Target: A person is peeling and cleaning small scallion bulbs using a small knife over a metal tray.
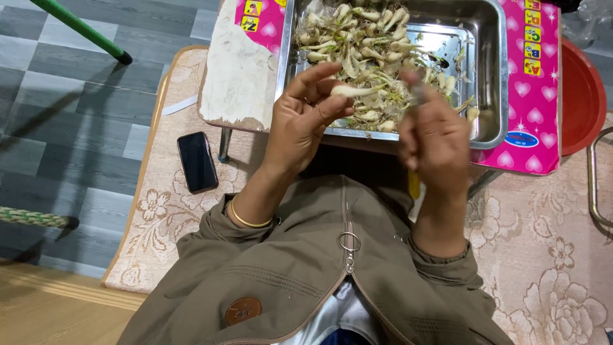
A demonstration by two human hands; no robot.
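Mid-frame, our left hand [306, 108] pinches a bulb [350, 91] over the tray [491, 76] to catch scraps, while our right hand [434, 137] is fisted around a knife [415, 184].

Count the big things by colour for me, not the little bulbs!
Silver: 1, the metal tray
Pink: 1, the small table
Red: 1, the round bowl
Black: 1, the phone
Total: 4
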